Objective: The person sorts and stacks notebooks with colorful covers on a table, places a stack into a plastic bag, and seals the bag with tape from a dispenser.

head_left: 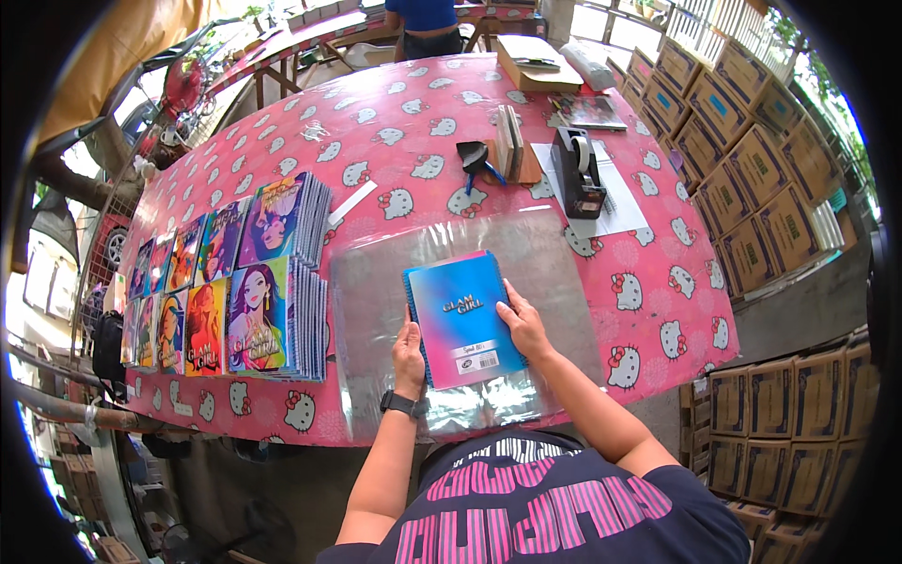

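Note:
A spiral notebook with a blue and pink cover is held between both of my hands, over a clear plastic sheet on the table. My left hand grips its left edge along the wire binding. On the opposite edge, my right hand has its thumb on the cover and its fingers partly hidden underneath. To the left stand several stacks of colourful notebooks with illustrated covers, set in two rows.
A pink patterned tablecloth covers the table. Beyond the plastic lie a black tape dispenser, a blue-handled tool and upright boards. Cardboard boxes are stacked on the right. Another person is at the far end.

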